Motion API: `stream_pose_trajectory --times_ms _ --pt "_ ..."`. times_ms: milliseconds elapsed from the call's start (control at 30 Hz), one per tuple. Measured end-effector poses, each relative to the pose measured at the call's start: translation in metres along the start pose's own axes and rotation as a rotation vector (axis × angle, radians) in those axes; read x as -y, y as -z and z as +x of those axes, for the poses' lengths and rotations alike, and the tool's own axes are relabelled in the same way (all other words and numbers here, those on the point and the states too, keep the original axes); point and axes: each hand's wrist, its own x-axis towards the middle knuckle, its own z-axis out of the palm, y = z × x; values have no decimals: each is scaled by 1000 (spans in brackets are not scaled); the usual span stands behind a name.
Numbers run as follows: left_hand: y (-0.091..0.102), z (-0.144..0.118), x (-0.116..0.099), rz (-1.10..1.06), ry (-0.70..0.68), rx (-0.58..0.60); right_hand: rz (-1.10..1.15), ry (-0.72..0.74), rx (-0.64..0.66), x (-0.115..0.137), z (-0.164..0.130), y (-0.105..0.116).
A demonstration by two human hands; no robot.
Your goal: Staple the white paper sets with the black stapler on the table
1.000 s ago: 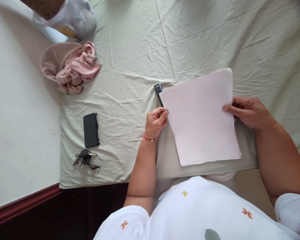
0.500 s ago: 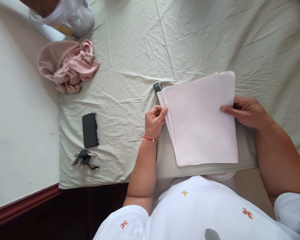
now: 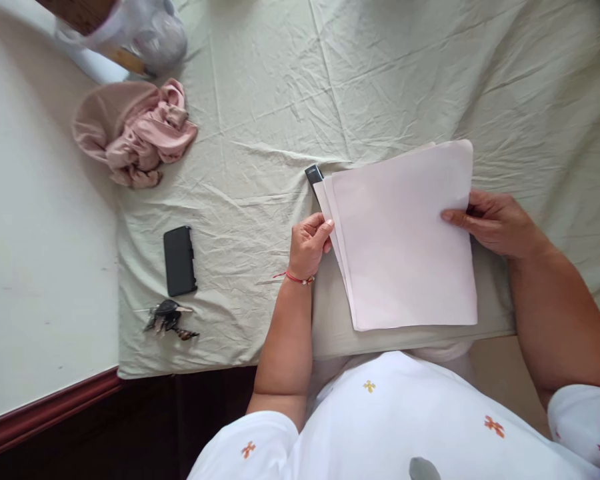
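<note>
A few blank white sheets of paper [image 3: 405, 247] are held over the cloth-covered table, slightly fanned at their left edge. My left hand [image 3: 310, 243] pinches that left edge between thumb and fingers. At the right edge, my right hand [image 3: 495, 220] grips the sheets, thumb on top and fingers underneath. A dark object, perhaps a stapler [image 3: 314, 175], pokes out past the upper left corner of the paper; the rest of it is hidden beneath.
On the left lie a black phone [image 3: 179, 261] and a bunch of keys [image 3: 169, 319]. A crumpled pink cloth [image 3: 145, 133] sits farther back, near a plastic-wrapped container [image 3: 155, 40]. A white wall [image 3: 40, 233] borders the table's left side.
Almost nothing differs. The upper right corner of the paper has shifted very slightly up and right, and my left hand has slid down its edge a little.
</note>
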Motion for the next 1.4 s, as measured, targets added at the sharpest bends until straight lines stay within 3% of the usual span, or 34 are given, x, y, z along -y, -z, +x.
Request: stream_pose_trajectory --times_ms 467,900,1400 --pt "-14 -4 5 -64 -119 -256 70 39 -14 -7 2 3" --pt "-20 -3 0 -113 -23 -277 31 65 -49 -10 4 4" --pt "-16 -6 2 28 -31 -174 92 86 -49 -15 4 9"
